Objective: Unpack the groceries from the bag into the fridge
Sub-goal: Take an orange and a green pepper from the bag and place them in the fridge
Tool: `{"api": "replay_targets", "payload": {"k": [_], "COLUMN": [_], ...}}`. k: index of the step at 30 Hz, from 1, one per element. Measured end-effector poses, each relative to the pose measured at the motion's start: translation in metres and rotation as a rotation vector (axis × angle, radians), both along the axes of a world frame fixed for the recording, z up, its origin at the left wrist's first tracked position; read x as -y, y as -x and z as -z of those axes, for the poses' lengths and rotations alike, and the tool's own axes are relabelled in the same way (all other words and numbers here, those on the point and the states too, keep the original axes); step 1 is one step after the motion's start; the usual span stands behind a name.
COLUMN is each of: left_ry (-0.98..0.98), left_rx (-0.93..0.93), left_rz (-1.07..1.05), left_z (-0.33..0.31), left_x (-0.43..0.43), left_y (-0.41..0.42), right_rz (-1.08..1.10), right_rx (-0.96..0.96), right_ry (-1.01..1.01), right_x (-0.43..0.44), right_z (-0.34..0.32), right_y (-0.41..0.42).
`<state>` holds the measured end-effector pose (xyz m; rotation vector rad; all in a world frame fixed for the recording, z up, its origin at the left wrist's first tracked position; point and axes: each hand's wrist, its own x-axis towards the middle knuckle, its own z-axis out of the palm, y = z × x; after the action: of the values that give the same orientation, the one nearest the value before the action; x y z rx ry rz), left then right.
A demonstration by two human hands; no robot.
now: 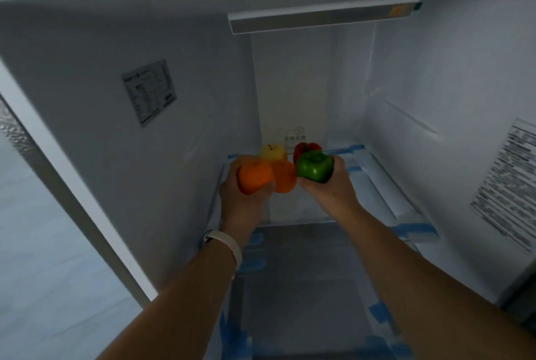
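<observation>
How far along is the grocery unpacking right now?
Already on the fridge shelf: a yellow apple, a red pepper and an orange. In hand: another orange in the left hand, a green pepper in the right hand. The bag isn't visible.

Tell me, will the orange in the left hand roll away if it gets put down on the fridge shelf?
Probably a little. The orange looks round and smooth, so it could roll on the flat shelf. The second orange and yellow apple beside it might stop it. The left hand has it in a firm grip.
</observation>
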<state>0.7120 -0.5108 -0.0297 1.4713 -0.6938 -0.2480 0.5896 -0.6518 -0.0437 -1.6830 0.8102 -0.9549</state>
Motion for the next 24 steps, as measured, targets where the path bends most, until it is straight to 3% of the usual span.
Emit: {"api": "replay_targets", "payload": {"k": [9, 24], "left_ry": [-0.113, -0.297], "left_rx": [-0.022, -0.018], "left_rz": [-0.17, -0.146], "left_z": [0.006, 0.023], "left_x": [0.005, 0.013], "left_y": [-0.01, -0.027], "right_rz": [0.021, 0.056], "right_rx": [-0.079, -0.095], "right_ry": [-0.012, -0.031], "right_x": [0.017, 0.027], "right_z": [0.018, 0.024], "right_y": [-0.016, -0.016]}}
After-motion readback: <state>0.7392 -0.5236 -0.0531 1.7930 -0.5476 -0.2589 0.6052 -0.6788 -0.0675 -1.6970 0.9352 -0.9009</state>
